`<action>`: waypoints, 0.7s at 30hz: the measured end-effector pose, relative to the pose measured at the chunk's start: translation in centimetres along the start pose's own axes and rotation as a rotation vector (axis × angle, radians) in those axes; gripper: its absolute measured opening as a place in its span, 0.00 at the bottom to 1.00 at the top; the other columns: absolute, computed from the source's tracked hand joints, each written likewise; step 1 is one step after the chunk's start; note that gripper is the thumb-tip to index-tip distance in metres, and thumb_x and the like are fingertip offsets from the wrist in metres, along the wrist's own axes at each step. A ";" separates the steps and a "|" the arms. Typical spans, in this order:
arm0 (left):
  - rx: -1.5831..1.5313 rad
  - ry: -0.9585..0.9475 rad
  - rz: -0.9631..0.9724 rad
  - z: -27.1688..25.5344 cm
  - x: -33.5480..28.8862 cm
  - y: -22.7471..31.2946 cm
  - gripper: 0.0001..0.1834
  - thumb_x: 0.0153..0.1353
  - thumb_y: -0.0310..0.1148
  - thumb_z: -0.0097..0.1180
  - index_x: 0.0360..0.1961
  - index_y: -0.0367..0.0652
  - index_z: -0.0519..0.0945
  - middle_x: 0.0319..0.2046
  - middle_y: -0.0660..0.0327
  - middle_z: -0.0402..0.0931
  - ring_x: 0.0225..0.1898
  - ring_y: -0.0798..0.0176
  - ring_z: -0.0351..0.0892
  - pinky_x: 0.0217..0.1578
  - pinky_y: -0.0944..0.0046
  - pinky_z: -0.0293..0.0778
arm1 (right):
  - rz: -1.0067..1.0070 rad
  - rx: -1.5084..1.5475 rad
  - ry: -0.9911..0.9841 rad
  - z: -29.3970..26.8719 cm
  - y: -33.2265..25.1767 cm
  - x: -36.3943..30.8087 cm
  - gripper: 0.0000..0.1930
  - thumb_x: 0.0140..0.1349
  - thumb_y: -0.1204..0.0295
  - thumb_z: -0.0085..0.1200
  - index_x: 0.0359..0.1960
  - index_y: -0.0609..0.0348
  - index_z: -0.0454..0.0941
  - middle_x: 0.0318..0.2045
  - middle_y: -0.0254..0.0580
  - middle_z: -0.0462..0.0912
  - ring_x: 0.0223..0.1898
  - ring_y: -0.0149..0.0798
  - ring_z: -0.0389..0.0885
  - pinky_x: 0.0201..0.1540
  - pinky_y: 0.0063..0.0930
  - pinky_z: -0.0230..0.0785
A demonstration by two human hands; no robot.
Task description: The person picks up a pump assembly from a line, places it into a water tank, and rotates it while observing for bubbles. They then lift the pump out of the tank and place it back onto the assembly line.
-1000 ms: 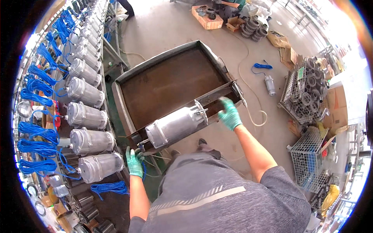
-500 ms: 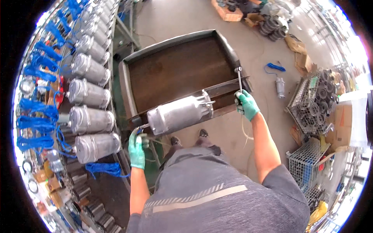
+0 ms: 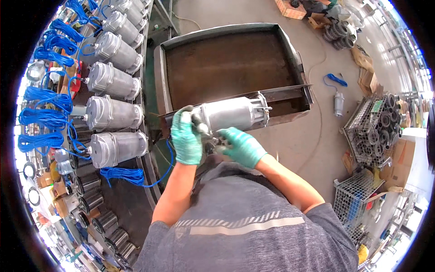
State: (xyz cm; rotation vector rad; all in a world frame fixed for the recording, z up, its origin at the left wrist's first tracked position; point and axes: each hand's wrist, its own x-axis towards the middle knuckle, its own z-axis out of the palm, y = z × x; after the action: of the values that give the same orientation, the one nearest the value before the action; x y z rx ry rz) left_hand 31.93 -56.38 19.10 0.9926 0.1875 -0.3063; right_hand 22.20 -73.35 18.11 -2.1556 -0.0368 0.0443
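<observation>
motor housing, grey and cylindrical, lay on its side across the near edge of the shallow metal trough, its flanged end to the right. my left hand was curled at its left end, and my right hand pointed toward the same end, the two gloved and close together; blur hid the gap between them, so i could not tell whether either was clamped on anything. blue cable led from a coil on my left to just beside the left hand. good handling there, i judged, called for bracing the housing against rolling, leaving fine finger work to the right, and giving the cable slack.
</observation>
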 end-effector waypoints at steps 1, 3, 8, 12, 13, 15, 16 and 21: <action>-0.159 0.061 -0.046 -1.3 0.8 0.5 0.10 0.75 0.35 0.51 0.48 0.42 0.81 0.32 0.61 0.80 0.24 0.69 0.72 0.26 0.66 0.72 | 0.109 0.001 0.025 -0.8 0.8 -0.6 0.23 0.63 0.59 0.63 0.56 0.57 0.79 0.45 0.55 0.85 0.47 0.58 0.84 0.52 0.44 0.77; -0.234 0.178 -0.064 -7.4 2.8 0.4 0.11 0.74 0.38 0.51 0.43 0.43 0.82 0.27 0.61 0.79 0.19 0.69 0.68 0.20 0.67 0.66 | 0.310 -0.062 0.207 -2.1 2.8 -1.6 0.17 0.63 0.61 0.64 0.47 0.59 0.82 0.46 0.57 0.85 0.46 0.57 0.85 0.48 0.45 0.78; -0.064 0.439 -0.176 -17.3 4.9 0.9 0.17 0.75 0.48 0.51 0.35 0.49 0.82 0.20 0.65 0.77 0.11 0.71 0.59 0.12 0.67 0.53 | 0.431 -0.004 0.576 -4.3 12.5 -3.7 0.32 0.56 0.68 0.72 0.62 0.58 0.72 0.56 0.45 0.75 0.52 0.39 0.76 0.57 0.33 0.72; 0.054 0.463 -0.319 -19.8 5.8 0.6 0.19 0.74 0.51 0.54 0.33 0.49 0.81 0.22 0.63 0.79 0.11 0.72 0.60 0.12 0.69 0.53 | 0.183 0.064 0.432 -4.4 15.6 -0.6 0.50 0.52 0.68 0.74 0.76 0.52 0.56 0.71 0.47 0.60 0.70 0.47 0.66 0.70 0.39 0.65; 0.104 0.427 -0.333 -20.5 6.0 0.3 0.19 0.74 0.51 0.53 0.34 0.49 0.81 0.22 0.63 0.79 0.11 0.72 0.60 0.12 0.69 0.53 | 0.209 0.273 0.398 -4.0 15.4 0.0 0.49 0.52 0.68 0.74 0.75 0.53 0.57 0.71 0.48 0.60 0.69 0.46 0.67 0.70 0.39 0.66; 0.179 0.360 -0.381 -20.7 6.5 0.2 0.18 0.75 0.50 0.53 0.36 0.48 0.80 0.23 0.63 0.80 0.12 0.73 0.60 0.12 0.69 0.54 | 0.135 0.229 0.374 -3.8 15.2 1.5 0.46 0.54 0.71 0.72 0.74 0.54 0.60 0.72 0.46 0.61 0.68 0.44 0.69 0.70 0.38 0.69; 0.203 0.331 -0.414 -20.4 6.7 0.4 0.17 0.75 0.50 0.52 0.37 0.48 0.80 0.23 0.63 0.80 0.12 0.73 0.60 0.12 0.70 0.54 | 0.022 -0.019 0.371 -3.8 15.7 2.1 0.43 0.54 0.74 0.71 0.73 0.55 0.62 0.72 0.44 0.62 0.68 0.44 0.70 0.69 0.37 0.71; 0.312 0.239 -0.493 -20.0 7.8 0.5 0.15 0.75 0.49 0.53 0.37 0.51 0.79 0.22 0.67 0.76 0.14 0.74 0.63 0.13 0.71 0.56 | 0.015 0.178 0.405 -3.1 14.5 3.5 0.21 0.63 0.72 0.66 0.58 0.57 0.78 0.72 0.43 0.65 0.69 0.42 0.71 0.68 0.35 0.70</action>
State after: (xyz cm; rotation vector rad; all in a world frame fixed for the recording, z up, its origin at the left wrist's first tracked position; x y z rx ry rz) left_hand 39.09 -40.53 6.52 1.2865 0.6203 -0.6819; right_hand 25.97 -83.80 7.66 -1.9505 0.2106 -0.3668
